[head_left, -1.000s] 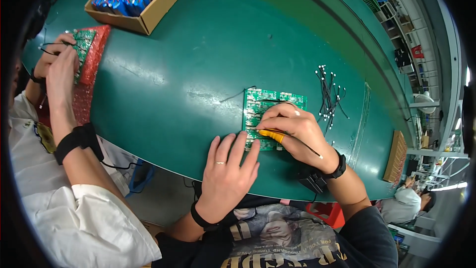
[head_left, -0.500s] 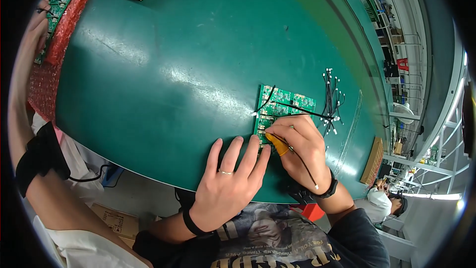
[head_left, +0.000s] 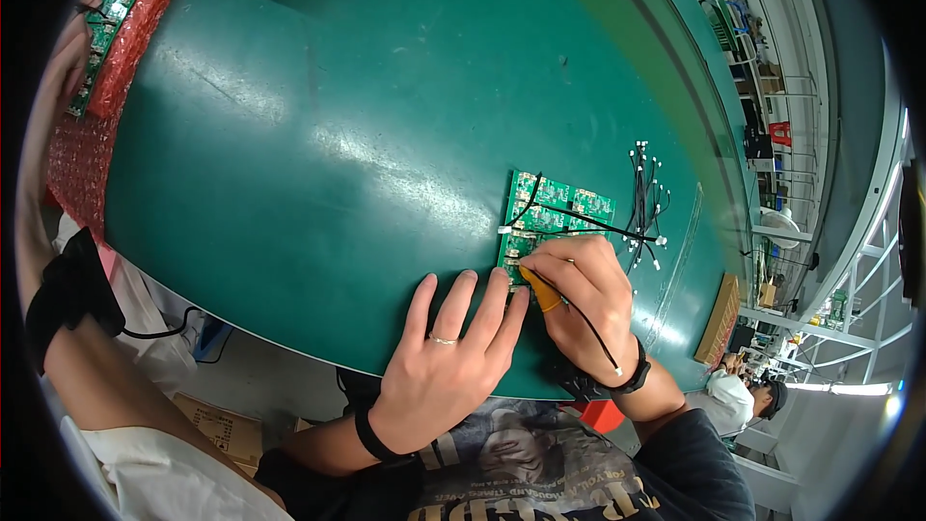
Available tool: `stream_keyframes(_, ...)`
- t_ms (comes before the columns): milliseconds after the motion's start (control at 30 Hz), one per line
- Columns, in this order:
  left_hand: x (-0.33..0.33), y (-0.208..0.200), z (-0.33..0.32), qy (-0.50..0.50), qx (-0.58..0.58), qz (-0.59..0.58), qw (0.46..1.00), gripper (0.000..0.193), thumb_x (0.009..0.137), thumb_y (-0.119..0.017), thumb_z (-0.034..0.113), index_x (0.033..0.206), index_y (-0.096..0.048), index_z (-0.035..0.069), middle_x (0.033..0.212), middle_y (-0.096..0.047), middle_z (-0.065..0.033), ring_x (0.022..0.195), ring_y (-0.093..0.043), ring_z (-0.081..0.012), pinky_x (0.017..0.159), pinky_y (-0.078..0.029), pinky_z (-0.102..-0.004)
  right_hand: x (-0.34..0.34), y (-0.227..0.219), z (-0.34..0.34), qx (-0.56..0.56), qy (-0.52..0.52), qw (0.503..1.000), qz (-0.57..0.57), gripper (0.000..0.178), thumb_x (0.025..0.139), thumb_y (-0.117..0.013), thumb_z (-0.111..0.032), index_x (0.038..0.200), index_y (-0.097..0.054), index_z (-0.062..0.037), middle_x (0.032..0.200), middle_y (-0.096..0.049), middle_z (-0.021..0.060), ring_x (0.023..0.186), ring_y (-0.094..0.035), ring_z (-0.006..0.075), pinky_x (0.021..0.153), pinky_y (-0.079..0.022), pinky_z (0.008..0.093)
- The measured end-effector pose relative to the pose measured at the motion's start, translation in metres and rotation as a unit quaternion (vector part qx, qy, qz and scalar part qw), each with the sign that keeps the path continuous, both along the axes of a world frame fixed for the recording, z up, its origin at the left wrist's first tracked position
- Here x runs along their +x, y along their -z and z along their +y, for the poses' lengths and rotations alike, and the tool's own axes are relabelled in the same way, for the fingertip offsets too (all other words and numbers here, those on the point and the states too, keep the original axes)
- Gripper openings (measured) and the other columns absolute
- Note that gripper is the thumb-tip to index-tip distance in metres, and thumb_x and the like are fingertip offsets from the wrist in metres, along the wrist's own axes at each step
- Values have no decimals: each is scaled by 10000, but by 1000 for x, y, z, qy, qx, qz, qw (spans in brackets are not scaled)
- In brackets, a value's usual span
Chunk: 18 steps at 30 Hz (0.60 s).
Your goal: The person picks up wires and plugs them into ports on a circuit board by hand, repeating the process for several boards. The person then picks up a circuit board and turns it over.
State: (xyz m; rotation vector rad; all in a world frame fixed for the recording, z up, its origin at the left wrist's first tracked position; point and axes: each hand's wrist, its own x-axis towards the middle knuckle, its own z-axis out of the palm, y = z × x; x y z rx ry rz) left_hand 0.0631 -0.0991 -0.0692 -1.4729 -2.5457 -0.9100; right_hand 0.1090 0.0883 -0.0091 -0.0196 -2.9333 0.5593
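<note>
One board (head_left: 553,193) partly behind fingers (head_left: 558,262)

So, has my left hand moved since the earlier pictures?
No, not clearly: the left hand still reaches past the near table edge to the lower left of the board.

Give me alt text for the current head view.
The right hand, wearing a yellow finger cot, pinches a black cable over a green circuit board; the left hand lies spread at its near-left corner. Loose black cables with white connectors lie to the right.
</note>
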Motion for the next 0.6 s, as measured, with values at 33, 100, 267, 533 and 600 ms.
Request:
stream_keyframes(33,0,0,0,0,0,0,1000,380,922,-682,281,1272,-747,149,1364,-645,-60,1272,-579,-263,1138,-460,-515,0,1,0,0,1,1000,4,370,702,-799,105,1048,-764,-23,1054,-708,108,923,-676,311,798,-553,392)
stream_keyframes(100,-1,0,0,1,-2,0,1000,377,925,-678,281,1271,-747,149,1366,-644,-60,1271,-581,-260,1139,-458,-517,-2,-2,-1,1,2,1000,-3,368,701,-798,104,1045,-765,-23,1052,-710,107,923,-677,309,797,-549,393)
stream_keyframes(267,-2,0,-1,1,-6,3,1000,372,927,-675,283,1265,-748,148,1365,-645,-57,1271,-582,-259,1141,-457,-516,-6,-6,-5,4,14,1000,-19,354,702,-796,90,1036,-774,-26,1036,-719,96,923,-683,298,794,-528,393)
stream_keyframes(533,1,3,0,10,-6,-9,1000,461,877,-781,307,1309,-723,154,1425,-587,-86,1322,-515,-311,1113,-449,-575,-7,-8,-5,0,31,999,-29,332,718,-806,58,1034,-791,-47,1021,-737,75,929,-686,284,816,-500,384)
stream_keyframes(600,2,3,0,10,-4,-7,1000,462,877,-782,306,1309,-723,154,1423,-587,-85,1322,-515,-311,1115,-448,-576,-6,-9,-5,1,31,999,-28,329,721,-810,52,1034,-793,-51,1021,-739,73,932,-687,283,820,-497,382)
